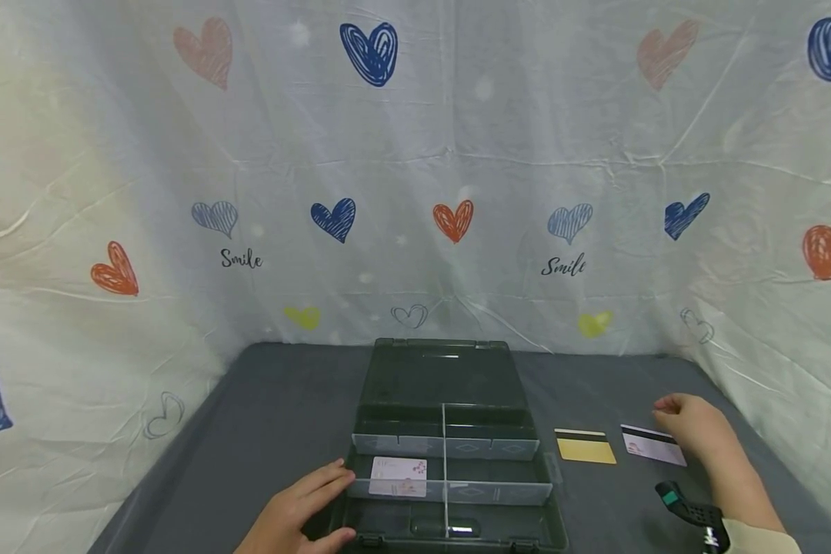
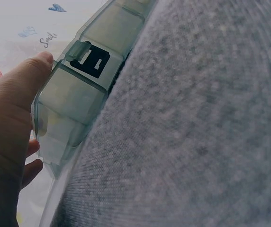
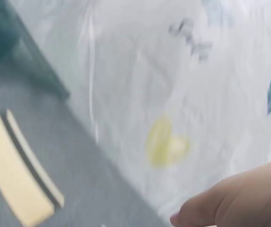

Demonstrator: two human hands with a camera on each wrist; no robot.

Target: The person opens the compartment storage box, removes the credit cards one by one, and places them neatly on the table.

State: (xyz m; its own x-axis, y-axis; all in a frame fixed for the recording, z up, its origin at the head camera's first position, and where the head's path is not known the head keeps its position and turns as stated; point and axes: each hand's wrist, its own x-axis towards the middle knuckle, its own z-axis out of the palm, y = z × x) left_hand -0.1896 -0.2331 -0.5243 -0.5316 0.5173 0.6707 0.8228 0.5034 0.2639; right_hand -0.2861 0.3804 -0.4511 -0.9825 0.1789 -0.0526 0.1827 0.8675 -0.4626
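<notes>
A dark green translucent plastic box (image 1: 450,381) lies with its lid folded back, divided into several compartments. In its middle left compartment is a whitish card (image 1: 398,468) with pink flower marks. My left hand (image 1: 298,509) rests at the box's front left corner, fingers extended on the left rim. In the left wrist view, the thumb (image 2: 24,78) touches the edge near a dark latch. On the table's right lie a yellow card (image 1: 585,448) and a lilac card (image 1: 654,445), each with a dark stripe. Just beside the lilac card is my right hand (image 1: 699,431), fingers loosely bent, with nothing visibly held.
A grey cloth (image 1: 249,446) covers the table. White curtains (image 1: 450,131) printed with hearts and "Smile" hang behind and at both sides. A black wrist strap (image 1: 695,512) sits at the right wrist. Grey knit fabric (image 2: 187,127) fills much of the left wrist view.
</notes>
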